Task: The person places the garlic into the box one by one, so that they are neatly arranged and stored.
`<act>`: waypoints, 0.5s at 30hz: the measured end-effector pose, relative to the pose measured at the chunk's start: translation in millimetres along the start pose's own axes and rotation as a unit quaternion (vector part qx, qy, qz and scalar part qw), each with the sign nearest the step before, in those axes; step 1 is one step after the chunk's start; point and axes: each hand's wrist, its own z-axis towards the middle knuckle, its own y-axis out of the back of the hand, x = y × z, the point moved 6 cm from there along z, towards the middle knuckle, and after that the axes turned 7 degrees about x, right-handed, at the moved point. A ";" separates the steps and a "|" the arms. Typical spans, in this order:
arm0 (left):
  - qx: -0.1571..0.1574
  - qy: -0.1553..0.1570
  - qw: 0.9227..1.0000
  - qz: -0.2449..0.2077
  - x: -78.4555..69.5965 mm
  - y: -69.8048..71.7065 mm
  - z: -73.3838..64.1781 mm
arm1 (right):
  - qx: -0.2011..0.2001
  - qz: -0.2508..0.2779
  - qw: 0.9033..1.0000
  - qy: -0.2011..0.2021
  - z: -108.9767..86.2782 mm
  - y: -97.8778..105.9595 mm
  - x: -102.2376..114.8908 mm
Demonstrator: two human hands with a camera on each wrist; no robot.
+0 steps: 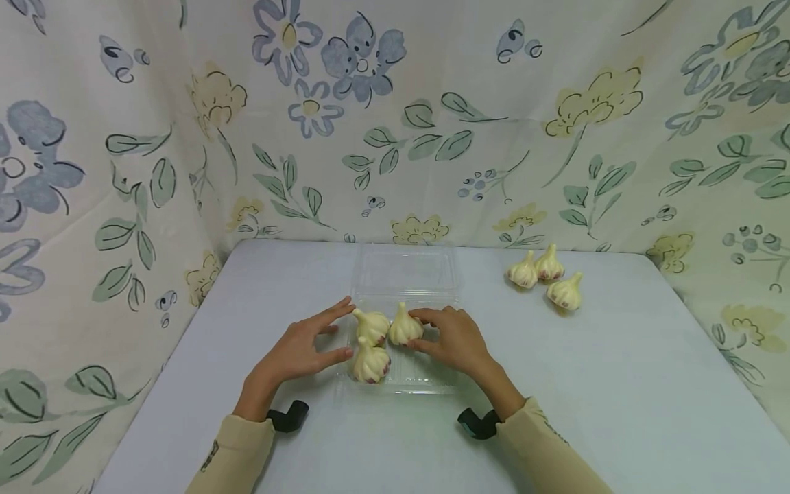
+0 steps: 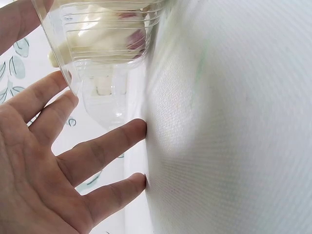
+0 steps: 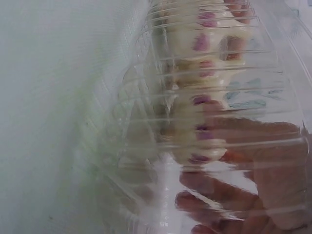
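A clear plastic clamshell box (image 1: 426, 376) lies on the table with its lid folded back. Two garlic bulbs, a rear one (image 1: 372, 328) and a front one (image 1: 370, 364), sit in its left part. My right hand (image 1: 458, 341) pinches a third garlic bulb (image 1: 404, 327) between thumb and fingers, beside the rear bulb. Through the box wall, the right wrist view shows those fingers (image 3: 209, 187) inside. My left hand (image 1: 302, 348) steadies the box's left side with spread fingers; in the left wrist view two fingertips (image 2: 136, 127) reach the table surface.
Three more garlic bulbs stand grouped at the back right: one on the left (image 1: 522, 271), one behind (image 1: 548, 263) and one in front (image 1: 565, 293). The transparent lid (image 1: 404, 269) extends toward the back edge of the white table (image 1: 617, 384). A flowered curtain (image 1: 432, 137) hangs behind.
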 end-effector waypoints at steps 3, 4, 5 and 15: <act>-0.001 -0.001 1.000 -0.001 -0.3 0.1 -0.1 | -0.001 -0.002 1.000 -0.001 -0.3 0.1 0.0; -0.001 0.000 1.000 -0.003 -0.7 0.1 -0.1 | -0.001 -0.002 1.000 -0.001 -0.5 0.2 0.2; -0.001 0.000 1.000 -0.005 -1.1 0.1 -0.2 | -0.001 -0.001 1.000 -0.002 -0.7 0.6 0.6; 0.001 0.001 1.000 -0.008 -1.9 0.5 -0.6 | -0.001 0.002 1.000 -0.012 -1.6 1.9 1.5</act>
